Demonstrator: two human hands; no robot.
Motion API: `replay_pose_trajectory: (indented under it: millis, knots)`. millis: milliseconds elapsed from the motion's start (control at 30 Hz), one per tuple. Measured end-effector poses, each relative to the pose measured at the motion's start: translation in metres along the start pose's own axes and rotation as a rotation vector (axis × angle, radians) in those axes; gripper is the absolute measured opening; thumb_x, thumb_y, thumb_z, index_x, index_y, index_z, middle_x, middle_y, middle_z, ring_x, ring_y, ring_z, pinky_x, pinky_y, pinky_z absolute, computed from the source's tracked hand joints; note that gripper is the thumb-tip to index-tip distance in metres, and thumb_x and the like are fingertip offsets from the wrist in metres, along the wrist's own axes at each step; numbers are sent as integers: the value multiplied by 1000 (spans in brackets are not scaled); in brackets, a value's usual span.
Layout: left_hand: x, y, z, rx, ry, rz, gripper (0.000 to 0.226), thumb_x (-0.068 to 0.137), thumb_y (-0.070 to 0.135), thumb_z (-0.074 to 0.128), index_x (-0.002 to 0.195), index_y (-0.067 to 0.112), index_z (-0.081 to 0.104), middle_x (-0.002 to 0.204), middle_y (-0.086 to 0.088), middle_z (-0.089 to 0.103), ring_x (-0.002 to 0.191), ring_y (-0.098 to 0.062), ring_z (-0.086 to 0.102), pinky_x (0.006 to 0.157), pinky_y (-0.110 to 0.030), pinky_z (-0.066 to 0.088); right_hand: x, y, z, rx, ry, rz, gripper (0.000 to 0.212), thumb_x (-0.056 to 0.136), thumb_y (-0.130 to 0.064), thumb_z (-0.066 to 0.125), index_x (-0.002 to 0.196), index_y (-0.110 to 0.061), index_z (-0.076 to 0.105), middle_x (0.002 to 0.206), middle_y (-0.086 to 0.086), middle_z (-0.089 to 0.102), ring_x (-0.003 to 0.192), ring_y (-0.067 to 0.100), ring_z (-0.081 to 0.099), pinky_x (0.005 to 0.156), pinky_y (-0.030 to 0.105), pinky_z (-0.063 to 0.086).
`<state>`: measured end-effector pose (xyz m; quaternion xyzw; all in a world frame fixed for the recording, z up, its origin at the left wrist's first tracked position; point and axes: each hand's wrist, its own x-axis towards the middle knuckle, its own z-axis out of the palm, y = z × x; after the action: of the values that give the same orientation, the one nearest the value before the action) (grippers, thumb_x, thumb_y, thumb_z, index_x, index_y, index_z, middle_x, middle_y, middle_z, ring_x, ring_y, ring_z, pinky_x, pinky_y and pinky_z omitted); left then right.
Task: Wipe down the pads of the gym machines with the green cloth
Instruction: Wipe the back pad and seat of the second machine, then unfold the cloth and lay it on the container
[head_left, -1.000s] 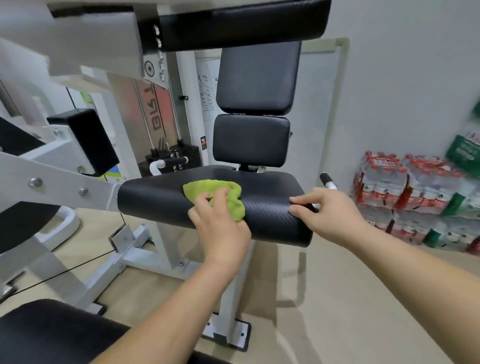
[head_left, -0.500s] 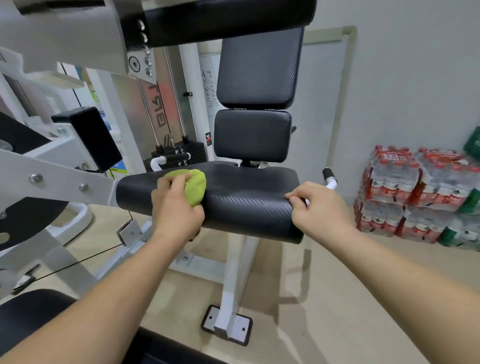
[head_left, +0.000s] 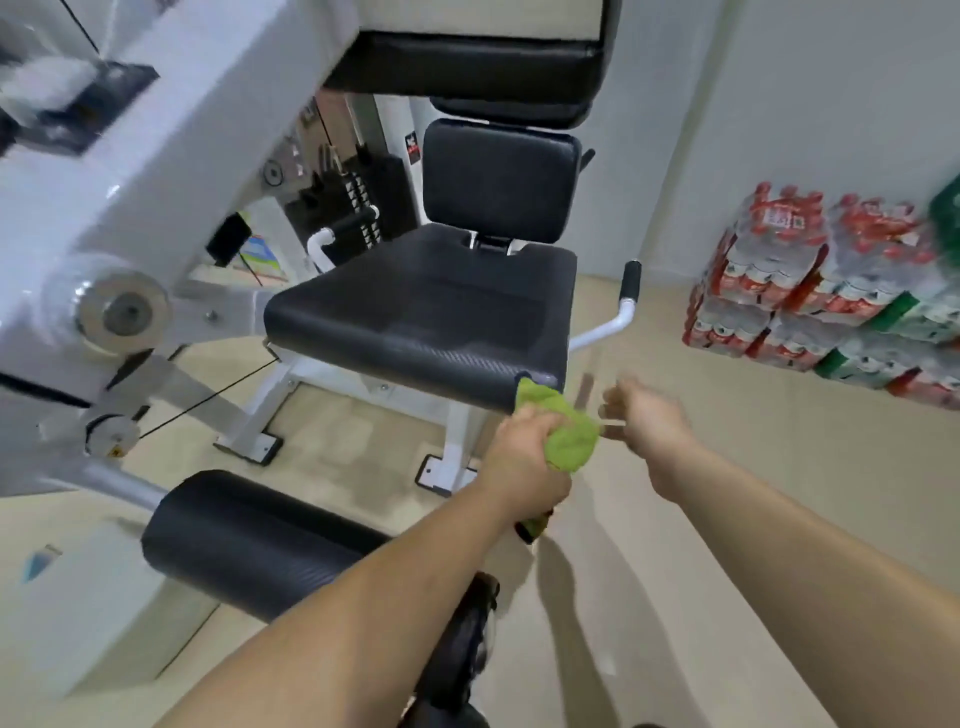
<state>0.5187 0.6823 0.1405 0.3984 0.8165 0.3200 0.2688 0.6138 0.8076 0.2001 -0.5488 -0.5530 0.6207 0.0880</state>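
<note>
The left hand's fingers (head_left: 511, 423) are curled tight around the green cloth (head_left: 571, 434), bunching it into a wad that bulges out past the knuckles of the left hand (head_left: 524, 460). The cloth's upper tip touches the front edge of the black seat pad (head_left: 426, 312), at the corner nearest the right hand (head_left: 649, 423). That hand hangs just beside the cloth, apart from the pad, and is smeared by motion blur; I cannot tell whether its fingers are spread, curled or pinching anything.

Behind the seat pad a black back pad (head_left: 498, 179) stands upright, with a wider black pad (head_left: 467, 62) overhead on the white machine frame (head_left: 156, 171). A white bar with a black handle (head_left: 631, 273) rises beside the seat. A black roller pad (head_left: 249, 545) lies low beneath the left forearm. Shrink-wrapped packs of bottles (head_left: 805, 291) are stacked on the floor against the wall.
</note>
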Motion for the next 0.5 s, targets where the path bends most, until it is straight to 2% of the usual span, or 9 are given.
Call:
replay_pose_trajectory:
  millis: [33, 100, 133, 200, 300, 333, 400, 433, 500]
  knots:
    - [-13, 11, -10, -22, -28, -50, 47, 69, 17, 63, 114, 27, 69, 115, 1, 58, 106, -23, 61, 94, -36, 54, -16, 3, -6, -51, -14, 73, 39, 102, -47, 46, 96, -13, 65, 100, 11, 71, 80, 27, 67, 70, 34, 44]
    - [-41, 40, -34, -93, 5, -164, 37, 73, 18, 68, 109, 28, 67, 104, 4, 65, 95, -17, 66, 84, -37, 58, -51, 5, -12, -126, -148, 216, 47, 100, -53, 51, 106, -8, 66, 95, 12, 71, 78, 29, 68, 76, 37, 50]
    - [-57, 57, -47, -175, 25, -208, 39, 73, 20, 70, 110, 29, 65, 104, 3, 67, 93, -14, 67, 83, -38, 59, -75, 2, -12, -117, -218, 267, 55, 97, -59, 54, 109, -8, 68, 91, 11, 73, 76, 28, 70, 77, 40, 54]
    - [-93, 86, -71, -348, 3, -262, 54, 68, 22, 73, 120, 33, 61, 112, 1, 65, 98, -13, 67, 86, -39, 60, -122, -9, -9, -16, -334, 305, 64, 90, -72, 57, 110, -14, 75, 89, 6, 76, 75, 24, 72, 73, 38, 60]
    - [-151, 124, -107, -537, -79, -337, 72, 66, 30, 83, 133, 34, 57, 124, 4, 61, 109, -9, 66, 92, -34, 59, -184, -28, -5, 164, -402, 335, 64, 86, -80, 54, 113, -27, 79, 106, 2, 80, 86, 20, 74, 70, 34, 57]
    - [-170, 132, -117, -620, -79, -375, 69, 69, 36, 85, 133, 35, 60, 126, 8, 63, 110, -6, 67, 94, -31, 58, -203, -33, -4, 180, -417, 342, 67, 85, -82, 52, 115, -28, 78, 109, 3, 79, 88, 21, 74, 69, 34, 55]
    - [-204, 138, -138, -762, -13, -457, 39, 84, 41, 78, 122, 38, 70, 119, 10, 71, 105, -6, 69, 97, -29, 55, -234, -38, -3, 166, -470, 345, 71, 87, -83, 48, 122, -27, 75, 111, 5, 79, 90, 22, 75, 71, 34, 55]
    - [-217, 138, -146, -801, 41, -502, 25, 90, 38, 72, 115, 38, 74, 114, 8, 74, 100, -11, 70, 94, -32, 54, -246, -38, -3, 156, -494, 345, 68, 89, -80, 47, 124, -27, 75, 112, 5, 79, 93, 21, 76, 73, 35, 55]
    - [-247, 129, -163, -869, 139, -584, 18, 94, 25, 70, 109, 34, 75, 110, 3, 76, 87, -20, 68, 79, -42, 52, -272, -42, 4, 118, -514, 326, 56, 95, -70, 49, 123, -28, 75, 117, 4, 78, 102, 22, 76, 82, 36, 54]
